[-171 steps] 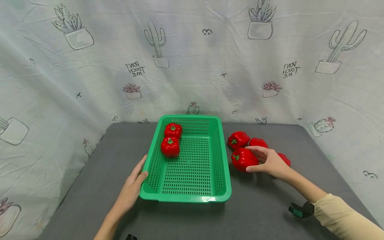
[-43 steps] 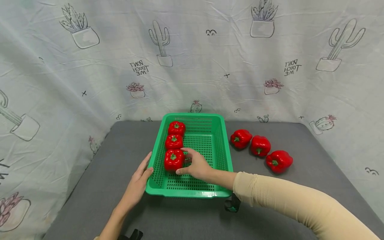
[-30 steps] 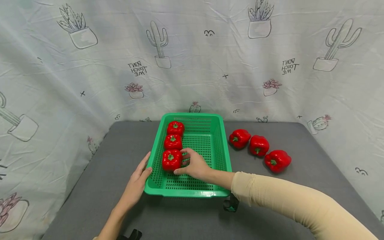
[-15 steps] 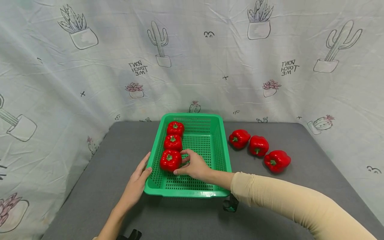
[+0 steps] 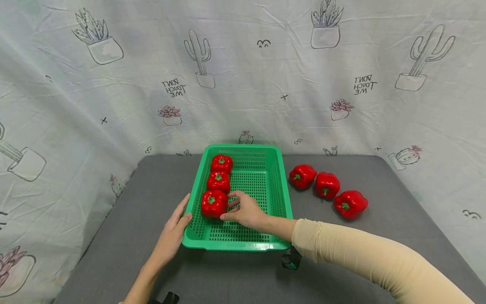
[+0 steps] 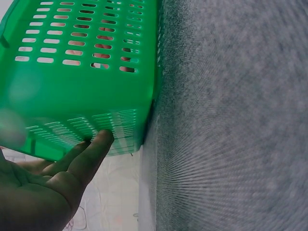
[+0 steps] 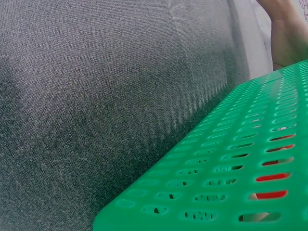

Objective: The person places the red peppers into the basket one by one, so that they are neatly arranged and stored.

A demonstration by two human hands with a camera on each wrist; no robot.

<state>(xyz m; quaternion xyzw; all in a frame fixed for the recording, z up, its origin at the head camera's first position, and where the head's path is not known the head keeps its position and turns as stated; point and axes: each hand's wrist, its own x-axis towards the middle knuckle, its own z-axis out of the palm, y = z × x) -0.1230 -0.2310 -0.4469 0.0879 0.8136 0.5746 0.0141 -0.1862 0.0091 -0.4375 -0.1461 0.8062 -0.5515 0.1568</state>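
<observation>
A green plastic basket [image 5: 237,245] stands in the middle, with a left-hand column of three red bell peppers. My left hand [image 5: 171,232] rests at its left side, fingers extended against the outer wall and thumb at the rim; the left wrist view shows these fingers [image 6: 91,156] on the slotted wall. Inside the basket, my right hand [image 5: 247,211] is beside the nearest bell pepper [image 5: 214,204]. Its loosely bent fingers and thumb are at that pepper's right side, not wrapped round it. Behind sit the middle pepper [image 5: 218,181] and the far pepper [image 5: 221,163].
Right of the basket, three more bell peppers lie on the grey tabletop: one at the back [image 5: 302,176], one between [image 5: 327,185] and one nearer [image 5: 351,204]. A white cloth [image 5: 243,76] with cactus drawings hangs behind. The right forearm crosses the basket's near right corner.
Since the earliest frame, my right hand has brought a third pepper from the table into the basket. Over the last second that nearest pepper has shifted slightly left; the left hand stays put.
</observation>
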